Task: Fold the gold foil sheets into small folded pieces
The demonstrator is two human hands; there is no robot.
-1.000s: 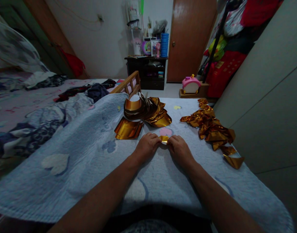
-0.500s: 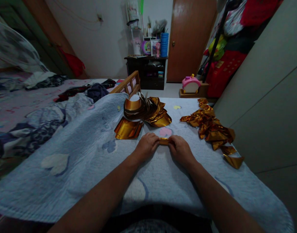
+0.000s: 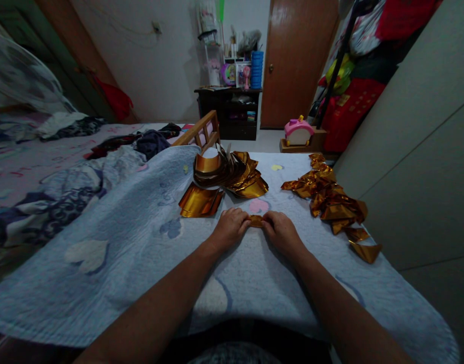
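Note:
A small folded piece of gold foil paper (image 3: 256, 221) spans the gap between my two hands, low over the blue cloth. My left hand (image 3: 231, 226) pinches its left end, and my right hand (image 3: 280, 228) pinches the right end; fingertips cover both ends. Beyond my left hand lies a stack of gold foil sheets (image 3: 201, 200), flat and slightly fanned. Behind it sits a bigger heap of curled gold foil sheets (image 3: 228, 172). To the right of my right hand stretches a pile of folded gold foil pieces (image 3: 330, 197).
A light blue cloth with heart shapes (image 3: 141, 283) covers the surface under my hands. On the left is a bed with rumpled clothes (image 3: 152, 144). A wooden rail (image 3: 201, 129) stands behind the heap. A pale cabinet (image 3: 417, 167) borders the right side.
The foil piece between my hands has tilted slightly and looks duller and a little differently shaped. Both hands have barely moved and keep their pinch; the piles are unchanged.

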